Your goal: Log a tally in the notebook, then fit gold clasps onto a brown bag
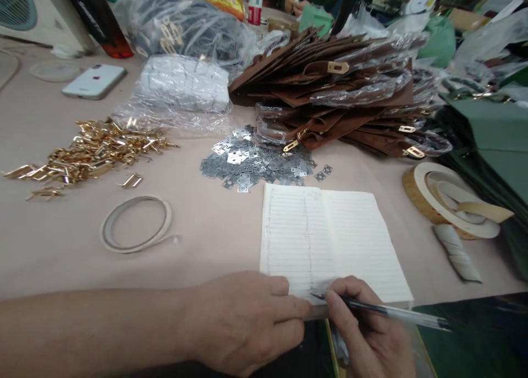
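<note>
An open lined notebook [355, 229] lies at the table's front edge, with faint handwriting on its left page. My right hand [367, 328] is closed around a clear-barrelled pen [396, 312], whose tip meets the lower part of the left page. From the left, my left hand [251, 323] reaches across with fingers stretched out and lying over the notebook's lower left edge; its thumb is hidden. Just beyond the notebook is a heap of small metal plates [256, 160]. To the left lies a thin roll of tape [108, 236].
Gold buckle pieces [94, 152] are piled at left, below a white phone [94, 81]. Plastic-wrapped packs [185, 83] and stacked brown leather pieces [322, 83] fill the back. A wide tape roll [416, 196] and a cardboard tube [456, 251] lie right. Another person's hands [295, 1] show far back.
</note>
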{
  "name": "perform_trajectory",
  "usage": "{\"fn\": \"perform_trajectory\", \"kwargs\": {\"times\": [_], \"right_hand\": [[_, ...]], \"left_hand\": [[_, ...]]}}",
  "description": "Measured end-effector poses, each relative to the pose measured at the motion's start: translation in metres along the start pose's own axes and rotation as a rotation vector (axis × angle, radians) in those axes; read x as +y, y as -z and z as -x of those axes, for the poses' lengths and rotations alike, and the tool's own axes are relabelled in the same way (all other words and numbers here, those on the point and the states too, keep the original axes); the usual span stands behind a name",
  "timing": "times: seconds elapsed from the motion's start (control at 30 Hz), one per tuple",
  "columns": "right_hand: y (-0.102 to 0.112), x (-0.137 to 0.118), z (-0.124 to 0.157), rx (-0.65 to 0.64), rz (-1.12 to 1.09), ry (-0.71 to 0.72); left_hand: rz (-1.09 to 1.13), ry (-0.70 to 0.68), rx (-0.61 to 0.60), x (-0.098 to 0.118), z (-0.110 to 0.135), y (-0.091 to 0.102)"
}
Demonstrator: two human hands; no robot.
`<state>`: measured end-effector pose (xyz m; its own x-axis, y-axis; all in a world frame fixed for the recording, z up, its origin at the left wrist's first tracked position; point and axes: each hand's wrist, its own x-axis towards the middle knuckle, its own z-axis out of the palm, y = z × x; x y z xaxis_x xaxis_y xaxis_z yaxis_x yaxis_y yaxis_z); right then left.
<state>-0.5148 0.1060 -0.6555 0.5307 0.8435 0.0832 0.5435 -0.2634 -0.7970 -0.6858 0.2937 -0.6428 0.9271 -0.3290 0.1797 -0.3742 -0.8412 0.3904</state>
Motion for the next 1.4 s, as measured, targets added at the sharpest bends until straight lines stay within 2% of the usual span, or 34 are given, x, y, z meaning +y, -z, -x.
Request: {"fn": "perform_trajectory", "kwargs": {"times": [0.37,0.57,0.77,1.13,1.4], "right_hand": [[-0.005,0.002,-0.002,-0.028,0.05,0.085],[-0.005,0.001,-0.002,-0.04,0.033,0.079],[-0.006,0.005,-0.001,0.033,0.017,0.028],[-0.01,0.005,-0.003,0.036,0.112,0.05],[-0.011,0.008,0.0,0.028,0.083,0.019]], "left_hand": [[0.003,0.016,0.021,-0.002,0.002,-0.003],[0.007,0.0,0.034,-0.003,0.001,-0.005],[0.013,0.014,0.022,-0.003,0.001,-0.008],[0.021,-0.01,0.027,-0.005,0.0,-0.007],[-0.022,-0.013,0.06,-0.005,0.001,-0.01]]}}
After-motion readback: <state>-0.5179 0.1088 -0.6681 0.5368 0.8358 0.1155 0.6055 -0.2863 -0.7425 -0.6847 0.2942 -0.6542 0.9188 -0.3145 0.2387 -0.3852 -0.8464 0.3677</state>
